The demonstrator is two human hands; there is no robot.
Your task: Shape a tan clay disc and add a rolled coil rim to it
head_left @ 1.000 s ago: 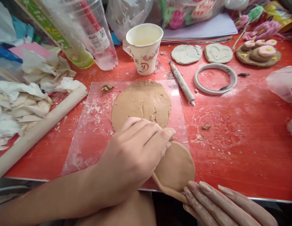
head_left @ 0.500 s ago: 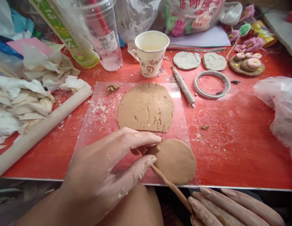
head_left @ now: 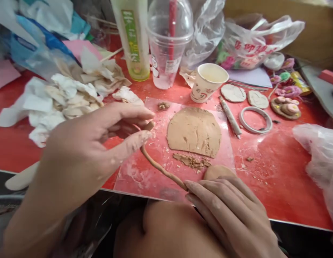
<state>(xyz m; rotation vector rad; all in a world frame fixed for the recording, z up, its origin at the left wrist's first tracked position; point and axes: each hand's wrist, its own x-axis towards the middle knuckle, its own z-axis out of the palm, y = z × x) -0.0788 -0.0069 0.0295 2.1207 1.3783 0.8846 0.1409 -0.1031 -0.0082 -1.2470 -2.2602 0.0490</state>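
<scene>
A thin brown clay coil [head_left: 162, 169] hangs slightly slack between my two hands, above the near edge of a clear plastic sheet [head_left: 131, 179]. My left hand [head_left: 102, 136] pinches its upper end between thumb and fingers, with a short stub showing past the fingertips. At the lower right end, my right hand [head_left: 225, 204] has its fingers closed on the coil. Behind that hand, a round clay disc [head_left: 218, 172] is mostly covered. Farther back lies a larger flat clay slab [head_left: 194, 132] with a straight cut near edge, and crumbly clay scraps [head_left: 192, 161] sit just before it.
A paper cup [head_left: 209, 82], a clear plastic cup [head_left: 168, 46] and a bottle [head_left: 134, 43] stand at the back. Crumpled tissues [head_left: 67, 96] are on the left. A clay-coated stick [head_left: 230, 118], a tape ring [head_left: 255, 120] and a plastic bag [head_left: 317, 150] lie on the right.
Both hands have moved left with the coil, and my right hand has come up over the table edge, covering much of the disc. The camera view has shifted too, revealing the clay scraps.
</scene>
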